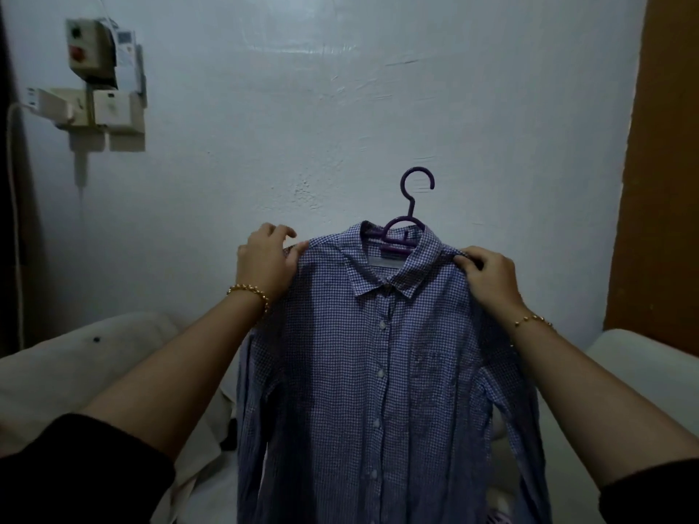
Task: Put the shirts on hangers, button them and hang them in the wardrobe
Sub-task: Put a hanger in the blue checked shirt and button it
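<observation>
A shirt [378, 353] on a hanger [410, 206]; left hand [264, 260] and right hand [490, 276] each pinch a shoulder. Best kept level so the hanger stays seated.

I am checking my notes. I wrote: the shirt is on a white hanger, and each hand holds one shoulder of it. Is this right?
Not quite. The hanger is purple, not white; the head view shows its hook above the collar. The rest stands: the shirt is on it, the left hand holds one shoulder and the right hand the other.
</observation>
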